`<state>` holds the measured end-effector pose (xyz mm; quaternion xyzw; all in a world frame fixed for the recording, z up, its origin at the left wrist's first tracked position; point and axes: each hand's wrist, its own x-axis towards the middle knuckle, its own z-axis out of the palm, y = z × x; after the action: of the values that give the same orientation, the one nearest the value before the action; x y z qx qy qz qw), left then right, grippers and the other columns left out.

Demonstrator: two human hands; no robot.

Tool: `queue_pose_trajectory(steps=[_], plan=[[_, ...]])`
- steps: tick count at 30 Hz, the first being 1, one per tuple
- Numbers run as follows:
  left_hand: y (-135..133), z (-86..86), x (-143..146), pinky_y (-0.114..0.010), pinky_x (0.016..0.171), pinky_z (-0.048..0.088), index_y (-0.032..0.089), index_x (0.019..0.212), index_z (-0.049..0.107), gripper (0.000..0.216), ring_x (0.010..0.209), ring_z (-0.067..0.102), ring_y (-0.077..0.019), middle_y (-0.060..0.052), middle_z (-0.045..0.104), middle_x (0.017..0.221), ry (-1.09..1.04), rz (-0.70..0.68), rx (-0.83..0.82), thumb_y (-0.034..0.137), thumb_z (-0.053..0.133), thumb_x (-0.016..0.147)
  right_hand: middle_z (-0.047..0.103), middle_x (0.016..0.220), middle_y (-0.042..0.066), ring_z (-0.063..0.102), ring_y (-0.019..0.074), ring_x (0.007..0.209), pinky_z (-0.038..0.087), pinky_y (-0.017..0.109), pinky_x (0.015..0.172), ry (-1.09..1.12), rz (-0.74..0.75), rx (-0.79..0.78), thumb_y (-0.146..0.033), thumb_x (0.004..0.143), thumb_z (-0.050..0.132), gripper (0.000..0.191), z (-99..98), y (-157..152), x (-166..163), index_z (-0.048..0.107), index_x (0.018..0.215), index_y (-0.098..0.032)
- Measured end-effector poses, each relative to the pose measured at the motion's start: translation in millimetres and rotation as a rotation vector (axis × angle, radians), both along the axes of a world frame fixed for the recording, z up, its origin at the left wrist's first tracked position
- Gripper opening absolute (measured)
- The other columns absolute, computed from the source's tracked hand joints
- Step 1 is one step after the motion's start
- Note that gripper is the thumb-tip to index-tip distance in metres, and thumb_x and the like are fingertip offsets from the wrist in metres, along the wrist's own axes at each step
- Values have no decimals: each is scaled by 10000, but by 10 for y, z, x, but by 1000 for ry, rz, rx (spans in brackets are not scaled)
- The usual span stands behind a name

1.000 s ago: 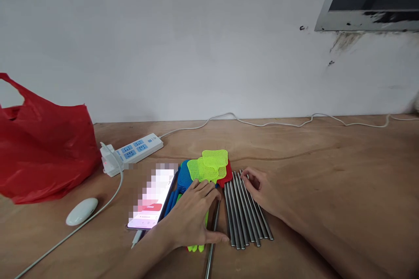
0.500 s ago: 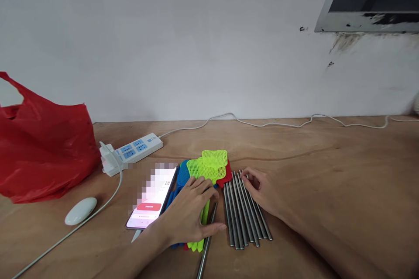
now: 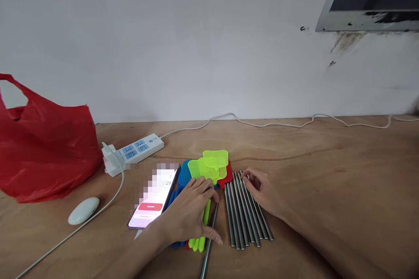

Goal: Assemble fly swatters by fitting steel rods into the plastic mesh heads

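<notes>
My left hand (image 3: pixel 193 209) arches over the handles of plastic fly swatters, with its thumb spread from its curved fingers. Under it show yellow-green handles (image 3: pixel 198 244) and a single metal rod (image 3: pixel 209 244) lying beside them. The mesh heads, a yellow-green one (image 3: pixel 215 158), a blue one (image 3: pixel 184 175) and a red one (image 3: pixel 228 176), overlap just beyond my fingers. To the right, several metal rods (image 3: pixel 244 213) lie side by side. At their far ends my right hand (image 3: pixel 260 187) has its fingers curled, pinching the tip of a metal rod.
A lit phone (image 3: pixel 153 198) lies left of the swatters. Farther left are a white power strip (image 3: pixel 140 148) with a plugged-in cable, a white computer mouse (image 3: pixel 84 211) and a red plastic bag (image 3: pixel 52 152). A thin cord (image 3: pixel 275 124) runs along the wall.
My left thumb has drawn slightly inward to the left. The view has shifted a little; both hands otherwise keep their places, and the rods and swatters lie as before.
</notes>
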<state>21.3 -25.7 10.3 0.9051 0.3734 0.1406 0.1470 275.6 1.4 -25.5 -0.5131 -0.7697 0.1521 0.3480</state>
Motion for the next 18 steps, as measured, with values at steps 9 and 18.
queue_pose_trajectory(steps=[9,18], plan=[[-37,-2,76,-448,890,415,190,875,582,675,941,554,-305,-77,610,979,52,47,42,806,700,626,525,578,-46,482,133,510,314,248,512,14,3,-4,-268,919,501,154,-3,11,1,619,830,-221],[-65,49,50,-490,932,408,184,906,612,683,986,559,-331,-113,630,1031,39,52,69,823,653,668,535,565,-40,487,138,496,329,251,499,27,-2,-2,-301,924,505,176,-17,8,7,636,829,-231]])
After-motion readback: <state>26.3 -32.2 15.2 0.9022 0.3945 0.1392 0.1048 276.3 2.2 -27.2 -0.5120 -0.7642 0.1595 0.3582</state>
